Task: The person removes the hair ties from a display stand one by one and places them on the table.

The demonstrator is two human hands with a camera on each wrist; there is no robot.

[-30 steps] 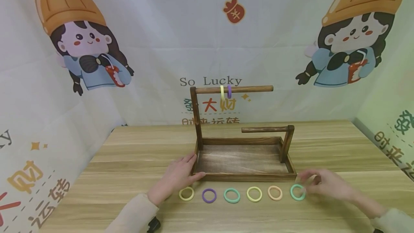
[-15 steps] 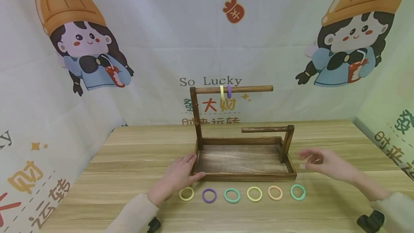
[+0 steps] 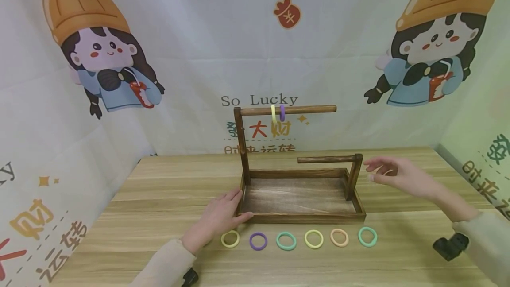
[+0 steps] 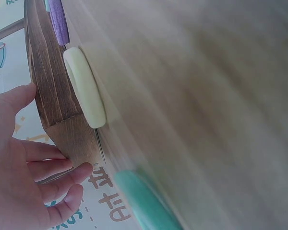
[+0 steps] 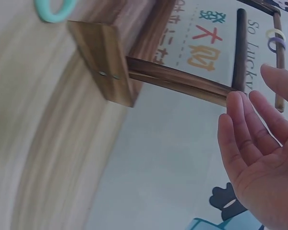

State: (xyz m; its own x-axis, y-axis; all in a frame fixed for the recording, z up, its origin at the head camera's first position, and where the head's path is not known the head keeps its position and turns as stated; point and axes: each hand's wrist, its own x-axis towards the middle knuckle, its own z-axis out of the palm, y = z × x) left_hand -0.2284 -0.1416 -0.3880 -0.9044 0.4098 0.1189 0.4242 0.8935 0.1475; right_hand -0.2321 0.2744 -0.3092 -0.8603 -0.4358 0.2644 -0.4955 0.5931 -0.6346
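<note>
My left hand (image 3: 217, 218) rests on the left end of a dark wooden ring stand (image 3: 304, 218) with a tray base, fingers along the end wall and thumb on the front edge. My right hand (image 3: 402, 176) is raised beside the short post at the stand's right, fingers slightly bent, holding nothing. In the right wrist view its fingertips are close to the top of the post (image 5: 182, 82). From the long upper bar (image 3: 311, 110) hang a yellow ring (image 3: 273, 114) and a purple ring (image 3: 282, 113). The short bar (image 3: 324, 160) carries no ring.
A row of rings lies before the stand: yellow (image 3: 230, 238), purple (image 3: 258, 241), green (image 3: 286, 241), yellow (image 3: 314, 239), orange (image 3: 339, 237) and green (image 3: 367, 237). Another green ring (image 4: 146, 199) shows near my left hand. A printed cloth (image 3: 199, 21) hangs behind the table.
My right hand has lifted away from the rightmost green ring, up to the height of the short post's top. The left hand and the rings have stayed in place.
</note>
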